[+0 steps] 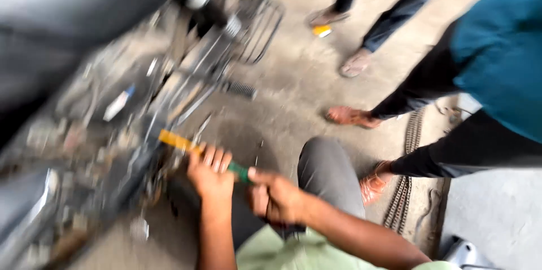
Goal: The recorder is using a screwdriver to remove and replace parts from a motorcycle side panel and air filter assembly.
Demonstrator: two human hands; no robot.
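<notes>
Grey concrete floor (293,89), stained dark near the motorcycle (113,106); on it lie a drive chain (407,174) and a small yellow object (322,31).

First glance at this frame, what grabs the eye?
Centre bottom, both hands, left hand and right hand, grip a yellow-and-green tool poked into the blurred motorcycle filling the left half. At right, a bystander in a teal top stands close, sandalled feet by a chain lying on the concrete floor.
</notes>
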